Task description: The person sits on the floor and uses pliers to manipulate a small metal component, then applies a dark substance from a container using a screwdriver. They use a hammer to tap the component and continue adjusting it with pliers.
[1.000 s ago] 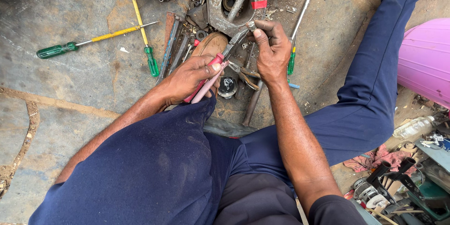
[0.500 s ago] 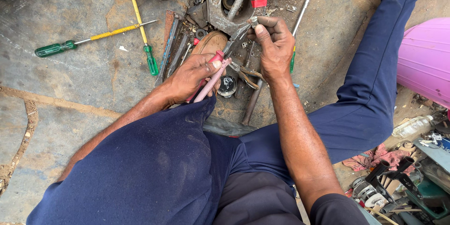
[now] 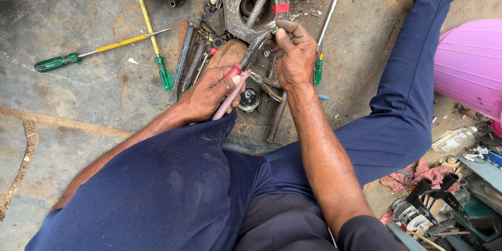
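My left hand (image 3: 212, 93) grips the pink and red handles of a pair of pliers (image 3: 241, 73). The jaws of the pliers point up and to the right and meet a small metal part (image 3: 272, 26). My right hand (image 3: 294, 55) pinches that small part between fingers and thumb, just in front of a grey metal housing (image 3: 251, 0) with a round hole and a red tag. Both hands work above my lap, over a heap of loose tools on the concrete floor.
Two green-handled screwdrivers with yellow shafts (image 3: 99, 52) (image 3: 151, 31) lie at the left. Wrenches and flat tools (image 3: 185, 60) lie beside my left hand, another screwdriver (image 3: 321, 47) at the right. A pink container (image 3: 468, 68) stands far right, engine parts (image 3: 444, 204) at lower right.
Both hands have shifted slightly, with the pliers' jaws staying at the small part held by my right hand. Nothing else has moved.
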